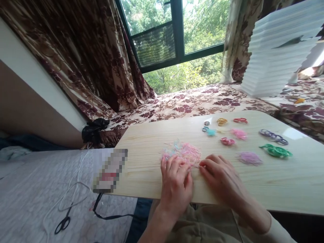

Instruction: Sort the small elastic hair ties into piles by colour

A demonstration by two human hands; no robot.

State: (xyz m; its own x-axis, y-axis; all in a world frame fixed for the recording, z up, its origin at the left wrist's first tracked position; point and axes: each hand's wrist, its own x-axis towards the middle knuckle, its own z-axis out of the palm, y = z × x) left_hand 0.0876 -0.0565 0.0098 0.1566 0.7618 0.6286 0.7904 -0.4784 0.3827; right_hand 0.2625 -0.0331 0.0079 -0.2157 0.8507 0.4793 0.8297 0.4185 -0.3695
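A loose pile of fine pastel strands (190,152), mostly pink with some light blue, lies on the light wooden table. My left hand (176,177) rests on the near side of this pile, fingers apart and bent down onto the strands. Just right of it, my right hand (222,177) is closed in a pinch at the pile's near right edge, seemingly on a thin pink strand; its fingertips are partly hidden. To the right lie smaller heaps: purple strands (250,158), pink strands (239,134) and turquoise strands (211,132).
Ring-shaped bands lie in groups: green (277,150), dark purple (273,136), pink (227,141), red (240,120) and yellow (222,121). A blurred-out flat object (110,171) sits at the table's left edge. Black scissors (62,225) and a white cable lie on the bed (32,189).
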